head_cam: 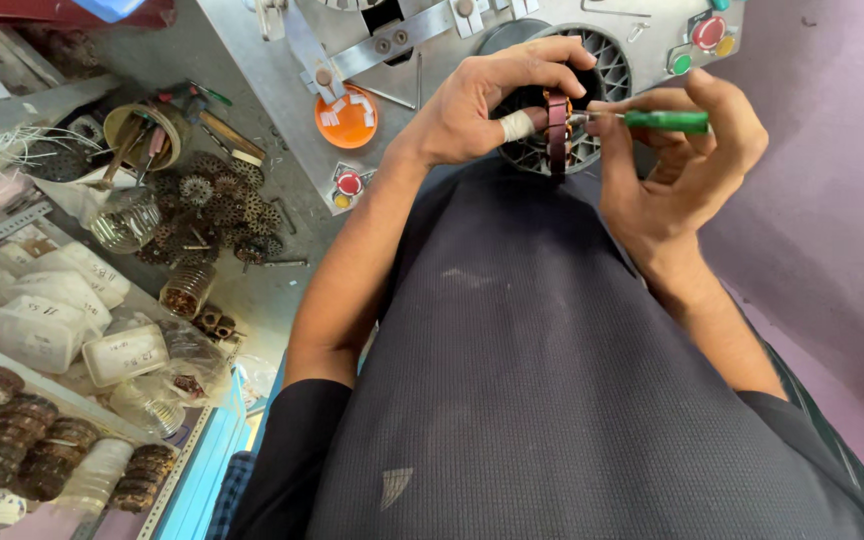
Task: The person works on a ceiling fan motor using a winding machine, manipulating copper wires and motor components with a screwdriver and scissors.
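Two hands: your left hand (482,105) pinches the stator ring (556,130), right hand (672,150) clamps the green screwdriver (664,121).
Risk: tip could slip, nick your taped finger (517,125).

Even, soft daylight; no harsh shadows or glare. Centre sharp; wide-angle distortion bends the edges, corners slightly soft.

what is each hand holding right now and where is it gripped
The left hand pinches a dark round ring-shaped stator core by its rim. The right hand holds a green-handled thin metal tool by the handle.
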